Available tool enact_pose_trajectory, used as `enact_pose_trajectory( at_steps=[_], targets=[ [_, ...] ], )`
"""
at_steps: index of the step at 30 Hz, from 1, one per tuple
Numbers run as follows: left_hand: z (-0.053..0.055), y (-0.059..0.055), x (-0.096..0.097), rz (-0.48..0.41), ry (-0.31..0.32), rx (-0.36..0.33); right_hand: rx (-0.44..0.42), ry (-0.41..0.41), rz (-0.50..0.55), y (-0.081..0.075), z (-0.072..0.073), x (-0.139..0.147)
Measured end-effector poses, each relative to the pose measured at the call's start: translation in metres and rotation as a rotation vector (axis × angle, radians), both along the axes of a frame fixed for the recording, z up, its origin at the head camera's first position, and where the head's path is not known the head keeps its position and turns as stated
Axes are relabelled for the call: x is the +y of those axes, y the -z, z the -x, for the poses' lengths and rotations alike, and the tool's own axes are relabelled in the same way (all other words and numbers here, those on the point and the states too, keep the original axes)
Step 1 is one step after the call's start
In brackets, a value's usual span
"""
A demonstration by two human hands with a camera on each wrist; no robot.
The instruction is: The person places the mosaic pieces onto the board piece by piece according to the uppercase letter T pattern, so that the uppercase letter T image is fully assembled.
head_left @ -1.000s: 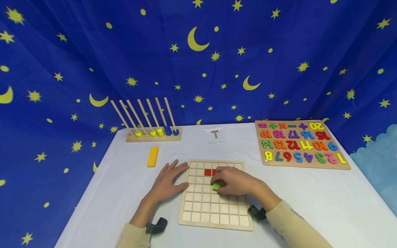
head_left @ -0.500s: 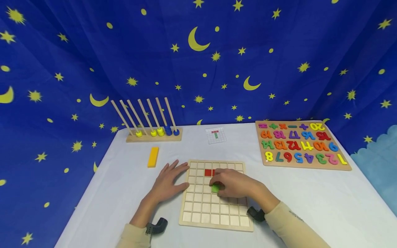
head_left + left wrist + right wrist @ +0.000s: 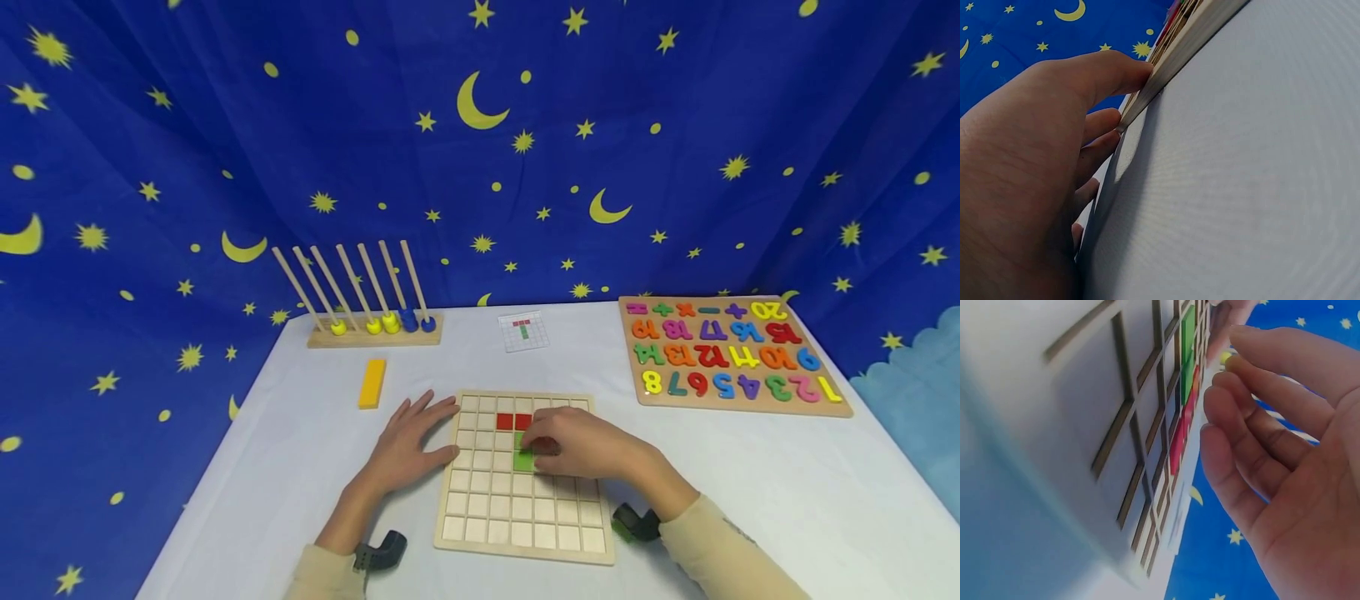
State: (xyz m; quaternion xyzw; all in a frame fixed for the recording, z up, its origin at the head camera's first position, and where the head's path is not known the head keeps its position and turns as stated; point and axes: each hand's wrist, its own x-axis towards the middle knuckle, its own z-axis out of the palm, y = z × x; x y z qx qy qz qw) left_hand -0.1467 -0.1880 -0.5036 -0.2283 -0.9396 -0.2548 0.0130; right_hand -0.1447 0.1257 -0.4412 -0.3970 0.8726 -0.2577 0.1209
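A wooden grid board (image 3: 489, 527) lies on the table, with red tiles (image 3: 506, 422) in its second row from the back. Two green tiles (image 3: 523, 462) sit in cells in front of them. My right hand (image 3: 581, 443) hovers over the board beside the green tiles, hiding part of the red row. In the right wrist view that hand's fingers (image 3: 1235, 412) are loosely bent, with nothing between them and the thumb. My left hand (image 3: 408, 442) lies at the board's left edge; its thumb and index fingertip touch the wooden rim (image 3: 1175, 65) in the left wrist view.
Behind the board lies a clear pattern card (image 3: 523, 332) with a red and green T. A yellow-orange block (image 3: 372, 384) is left of it, near a bead abacus (image 3: 375, 337). The wooden number puzzle (image 3: 735, 357) lies at right. A starry curtain (image 3: 405, 150) hangs behind.
My right hand has let go of the front green tile, which now lies in its cell, and has moved slightly right. A second green tile shows behind it. The left hand stays at the board.
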Motion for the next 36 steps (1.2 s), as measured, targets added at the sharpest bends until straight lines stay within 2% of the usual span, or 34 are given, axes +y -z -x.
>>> enact_pose_trajectory(
  at_steps=[8,15,25,28,31,34,36],
  targets=[
    [0.000,0.000,0.000,0.002,-0.008,-0.014,-0.087,0.062,0.055,0.003,-0.009,0.027],
    [0.001,0.002,0.000,-0.006,-0.004,-0.004,-0.133,0.128,0.058,0.007,-0.019,0.059],
    [0.001,0.001,-0.001,-0.004,0.005,0.007,-0.343,0.124,-0.009,0.012,-0.039,0.100],
    [0.001,0.000,-0.001,-0.005,0.006,0.004,-0.344,0.100,-0.042,0.013,-0.045,0.103],
    [0.000,0.000,-0.001,-0.002,0.005,0.000,-0.298,0.075,-0.069,0.014,-0.048,0.101],
    [0.000,0.000,0.000,-0.003,0.004,-0.002,-0.276,0.100,-0.089,0.014,-0.049,0.097],
    [0.000,0.000,0.000,-0.007,0.005,-0.003,-0.275,0.147,-0.100,0.015,-0.049,0.097]
  ],
)
